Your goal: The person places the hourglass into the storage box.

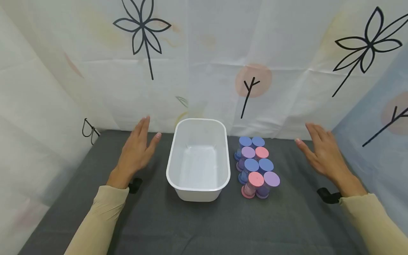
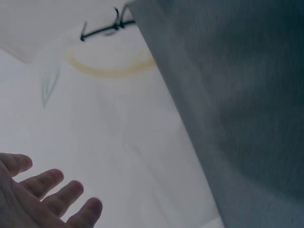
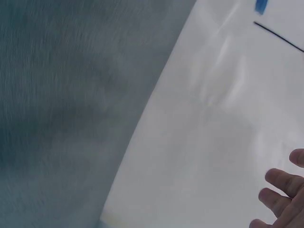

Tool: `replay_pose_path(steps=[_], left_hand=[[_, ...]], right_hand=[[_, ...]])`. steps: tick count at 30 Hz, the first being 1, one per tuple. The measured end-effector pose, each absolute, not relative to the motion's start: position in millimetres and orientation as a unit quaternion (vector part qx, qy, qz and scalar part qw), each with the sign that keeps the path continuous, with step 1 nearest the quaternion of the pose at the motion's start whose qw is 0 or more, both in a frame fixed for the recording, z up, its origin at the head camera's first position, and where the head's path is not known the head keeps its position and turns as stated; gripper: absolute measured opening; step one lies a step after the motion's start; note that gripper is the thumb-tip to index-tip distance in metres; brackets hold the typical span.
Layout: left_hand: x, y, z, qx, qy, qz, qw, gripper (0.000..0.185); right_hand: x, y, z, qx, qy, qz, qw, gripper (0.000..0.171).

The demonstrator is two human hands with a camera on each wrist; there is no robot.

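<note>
My left hand [image 1: 135, 150] hovers to the left of a white rectangular tub [image 1: 199, 193], fingers extended and nothing held. On the far right, my right hand [image 1: 325, 154] is likewise stretched out and holds nothing. Between the tub and the right hand stands a cluster of several small clear containers with coloured lids and bases, among them a pink-lidded container [image 1: 256, 180], a purple-lidded container [image 1: 271, 179] and a blue-lidded container [image 1: 245, 141]. The tub's inside shows only its bare white floor. Both wrist views show spread fingers in front of the cloth and table.
A dark grey cloth covers the table [image 1: 204, 230]. Behind it and along both sides hangs a white curtain [image 1: 207, 88] printed with flowers and twigs, meeting the table's back edge. Each wrist carries a black strap mount [image 1: 135, 185].
</note>
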State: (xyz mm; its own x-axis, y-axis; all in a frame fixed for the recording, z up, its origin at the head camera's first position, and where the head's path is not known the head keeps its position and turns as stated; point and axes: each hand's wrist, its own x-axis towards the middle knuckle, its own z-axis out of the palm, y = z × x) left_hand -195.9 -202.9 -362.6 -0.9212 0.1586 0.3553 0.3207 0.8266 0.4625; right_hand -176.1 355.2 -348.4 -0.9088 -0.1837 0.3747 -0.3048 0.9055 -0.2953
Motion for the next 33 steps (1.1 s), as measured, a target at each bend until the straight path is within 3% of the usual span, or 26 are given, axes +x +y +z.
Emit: replay_pose_path(steps=[7, 15, 22, 33], left_hand=[[-177.2, -186.8, -369.2, -0.142, -0.899, -0.404, 0.089, 0.074], [-148.2, -164.7, -368.7, -0.184, -0.853, -0.488, 0.032, 0.075], [-129.3, -147.6, -364.6, -0.223, -0.827, -0.515, 0.011, 0.101], [-119.4, -138.0, -364.3, -0.231, -0.844, -0.484, 0.026, 0.13]], right_hand=[[-151.9, 340.3, -347.7, 0.087, -0.95, 0.271, 0.128, 0.063], [-121.8, 316.9, -352.3, 0.079, -0.934, 0.316, 0.149, 0.038], [-110.5, 300.2, -357.4, 0.087, -0.915, 0.363, 0.155, 0.028], [-102.6, 290.9, -366.8, 0.123, -0.903, 0.396, 0.115, 0.029]])
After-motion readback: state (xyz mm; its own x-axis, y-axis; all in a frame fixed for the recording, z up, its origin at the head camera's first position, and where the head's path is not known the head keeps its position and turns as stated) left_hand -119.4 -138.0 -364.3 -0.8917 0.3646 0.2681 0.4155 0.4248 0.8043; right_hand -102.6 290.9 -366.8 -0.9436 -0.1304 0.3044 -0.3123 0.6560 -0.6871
